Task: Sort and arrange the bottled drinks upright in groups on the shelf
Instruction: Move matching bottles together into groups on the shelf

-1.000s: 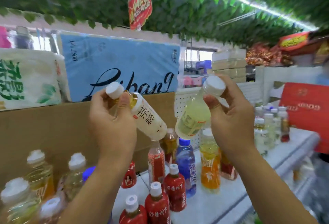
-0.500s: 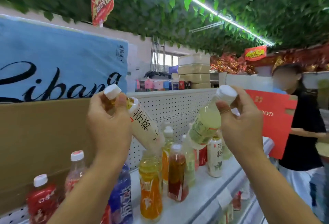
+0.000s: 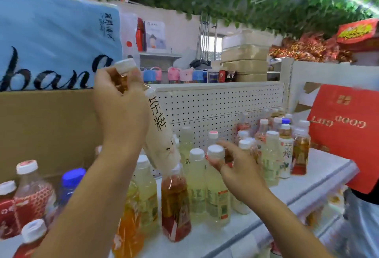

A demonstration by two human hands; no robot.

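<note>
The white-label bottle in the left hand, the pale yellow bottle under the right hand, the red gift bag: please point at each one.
white-label bottle (image 3: 159,132): head view, on its label.
pale yellow bottle (image 3: 217,194): head view, on its body.
red gift bag (image 3: 346,132): head view, on its front.

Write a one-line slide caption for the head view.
Left hand holds a tilted white-labelled bottle aloft; right hand grips a pale yellow bottle standing on the shelf.

Your white shelf (image 3: 320,177), crowded with upright bottles

You have pale yellow bottles (image 3: 196,184) standing mid-shelf beside a red-brown one (image 3: 175,202) and an orange one (image 3: 127,227); red bottles (image 3: 30,192) and a blue-capped bottle (image 3: 69,186) stand left; a mixed cluster (image 3: 283,145) stands right, against the pegboard back (image 3: 215,104).
</note>
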